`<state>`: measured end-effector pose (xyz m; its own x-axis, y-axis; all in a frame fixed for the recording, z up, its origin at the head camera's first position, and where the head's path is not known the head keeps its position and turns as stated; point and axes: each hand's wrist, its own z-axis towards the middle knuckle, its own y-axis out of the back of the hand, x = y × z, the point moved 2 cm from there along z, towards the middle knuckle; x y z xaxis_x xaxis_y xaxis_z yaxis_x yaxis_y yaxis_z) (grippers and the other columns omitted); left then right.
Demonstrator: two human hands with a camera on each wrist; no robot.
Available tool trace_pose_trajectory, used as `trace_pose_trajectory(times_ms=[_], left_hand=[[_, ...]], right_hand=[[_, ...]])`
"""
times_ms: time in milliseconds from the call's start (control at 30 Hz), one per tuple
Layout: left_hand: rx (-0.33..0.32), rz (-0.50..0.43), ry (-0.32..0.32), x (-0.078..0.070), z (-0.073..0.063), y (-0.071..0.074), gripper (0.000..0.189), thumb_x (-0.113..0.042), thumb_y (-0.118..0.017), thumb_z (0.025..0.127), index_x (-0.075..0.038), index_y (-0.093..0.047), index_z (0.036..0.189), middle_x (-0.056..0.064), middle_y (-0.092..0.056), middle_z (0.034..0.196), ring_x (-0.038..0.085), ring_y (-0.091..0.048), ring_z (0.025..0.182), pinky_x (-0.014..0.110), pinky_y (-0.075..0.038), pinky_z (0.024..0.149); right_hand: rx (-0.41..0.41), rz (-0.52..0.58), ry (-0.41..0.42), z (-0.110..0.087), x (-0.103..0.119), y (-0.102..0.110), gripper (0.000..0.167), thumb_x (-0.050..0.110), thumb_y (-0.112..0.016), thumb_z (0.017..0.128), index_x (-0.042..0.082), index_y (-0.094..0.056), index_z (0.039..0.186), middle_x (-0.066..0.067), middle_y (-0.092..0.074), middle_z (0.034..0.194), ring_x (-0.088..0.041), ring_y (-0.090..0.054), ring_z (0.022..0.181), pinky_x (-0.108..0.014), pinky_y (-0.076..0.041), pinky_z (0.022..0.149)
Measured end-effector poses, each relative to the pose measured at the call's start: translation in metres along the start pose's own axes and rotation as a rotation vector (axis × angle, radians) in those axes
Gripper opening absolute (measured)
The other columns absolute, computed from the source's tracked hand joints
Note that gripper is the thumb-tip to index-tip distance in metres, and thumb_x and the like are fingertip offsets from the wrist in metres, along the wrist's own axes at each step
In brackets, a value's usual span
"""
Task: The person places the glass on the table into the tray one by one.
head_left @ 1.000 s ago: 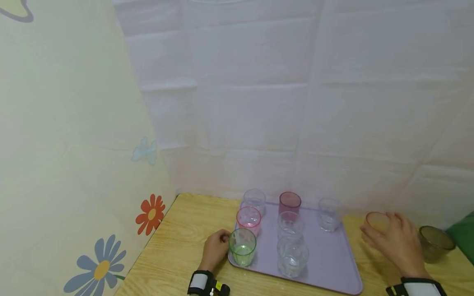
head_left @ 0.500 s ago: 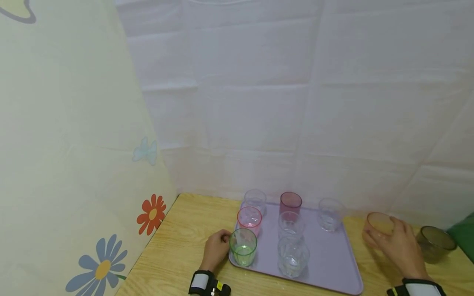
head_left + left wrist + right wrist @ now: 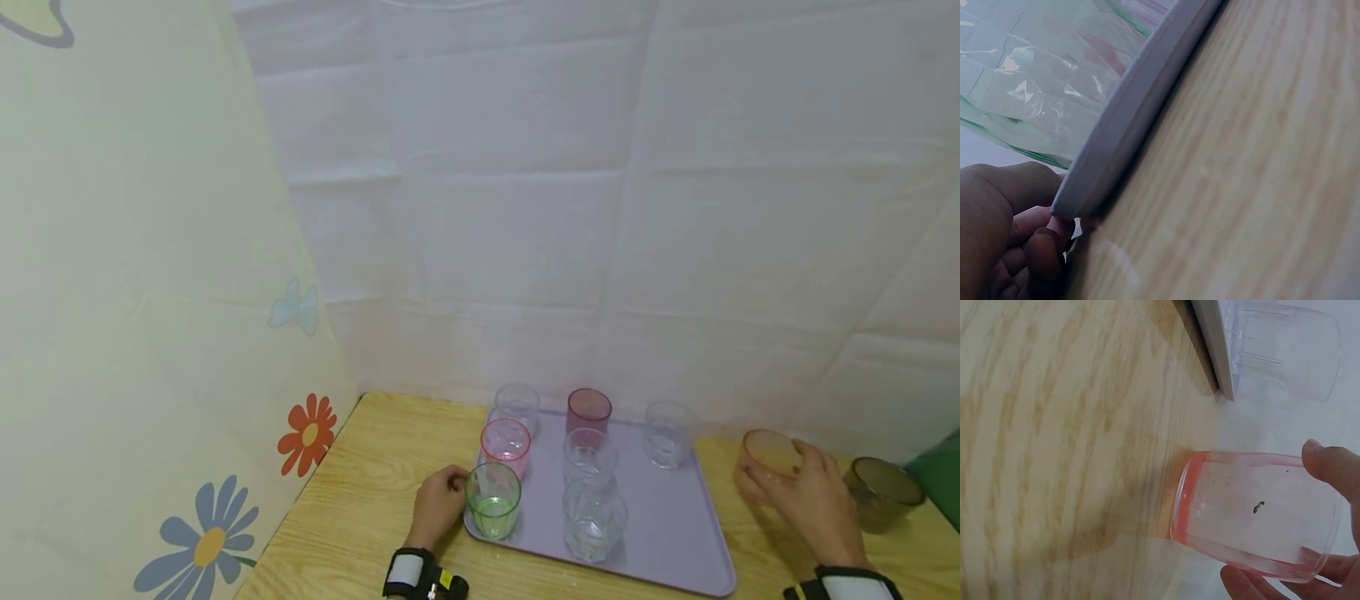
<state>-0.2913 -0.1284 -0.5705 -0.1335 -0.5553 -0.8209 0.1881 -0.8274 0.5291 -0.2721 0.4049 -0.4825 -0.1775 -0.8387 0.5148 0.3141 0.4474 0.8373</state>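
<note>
My left hand [image 3: 438, 505] pinches the left edge of the lilac tray [image 3: 660, 533]; in the left wrist view the thumb and fingers [image 3: 1019, 187] grip its rim [image 3: 1116, 125]. Right beside that hand, a green cup [image 3: 492, 504] stands on the tray. My right hand [image 3: 810, 500] holds an orange-pink clear cup [image 3: 757, 475] to the right of the tray. Its thumb [image 3: 1332, 465] and fingers lie on either side near the mouth of this cup [image 3: 1254, 512]. The cup is upright, its base at or very near the wooden table.
Several other cups are on the tray, among them a pink one [image 3: 505, 446], a purple one [image 3: 588, 412] and a clear one [image 3: 667, 437] near the back right. A dark brown cup [image 3: 881, 496] stands right of my right hand. Behind hangs a white sheet [image 3: 510, 208].
My right hand has shifted slightly lower on the orange-pink cup, so more of the rim shows. My left hand has stayed at the tray's edge.
</note>
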Motion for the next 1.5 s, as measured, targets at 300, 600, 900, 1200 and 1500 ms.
trace_pose_trajectory(times_ms=[300,600,900,1200,1500], left_hand=[[0.001,-0.002,0.014,0.0,0.0,0.0,0.013,-0.003,-0.074,0.083,-0.01,-0.078,0.093,-0.006,-0.061,0.076,0.005,-0.05,0.066,0.022,-0.04,0.06],[0.0,0.001,0.009,-0.001,0.0,0.001,0.012,-0.002,-0.073,0.084,-0.01,-0.077,0.093,-0.005,-0.061,0.076,0.006,-0.05,0.066,0.022,-0.04,0.06],[0.005,0.015,0.015,0.002,0.0,0.0,0.012,-0.003,-0.072,0.085,-0.009,-0.078,0.094,-0.005,-0.061,0.077,0.006,-0.051,0.068,0.022,-0.041,0.061],[0.016,0.016,0.016,0.002,0.0,0.0,0.009,-0.006,-0.074,0.086,-0.009,-0.077,0.094,-0.005,-0.061,0.077,0.006,-0.051,0.067,0.022,-0.041,0.06],[0.021,0.004,0.022,0.001,0.0,0.0,0.01,-0.006,-0.074,0.087,-0.008,-0.077,0.095,-0.004,-0.062,0.078,0.007,-0.052,0.068,0.022,-0.041,0.061]], right_hand=[[0.0,-0.002,-0.035,-0.002,0.0,0.0,0.116,0.069,-0.067,0.093,-0.024,-0.028,0.152,-0.053,-0.037,0.142,-0.067,-0.052,0.114,-0.075,-0.045,0.086],[-0.012,0.004,-0.005,-0.007,0.008,0.002,0.115,0.068,-0.068,0.094,-0.024,-0.03,0.152,-0.052,-0.039,0.141,-0.066,-0.054,0.114,-0.074,-0.047,0.085],[0.024,0.018,-0.004,-0.016,0.017,0.001,0.114,0.069,-0.065,0.095,-0.021,-0.027,0.154,-0.051,-0.038,0.143,-0.065,-0.053,0.115,-0.073,-0.048,0.084],[-0.005,0.053,0.047,-0.028,0.031,0.003,0.109,0.065,-0.068,0.096,-0.019,-0.03,0.155,-0.049,-0.041,0.144,-0.063,-0.055,0.117,-0.073,-0.048,0.082],[-0.021,0.071,0.09,-0.036,0.042,0.003,0.106,0.062,-0.071,0.095,-0.019,-0.034,0.153,-0.048,-0.043,0.143,-0.061,-0.057,0.116,-0.072,-0.049,0.081]])
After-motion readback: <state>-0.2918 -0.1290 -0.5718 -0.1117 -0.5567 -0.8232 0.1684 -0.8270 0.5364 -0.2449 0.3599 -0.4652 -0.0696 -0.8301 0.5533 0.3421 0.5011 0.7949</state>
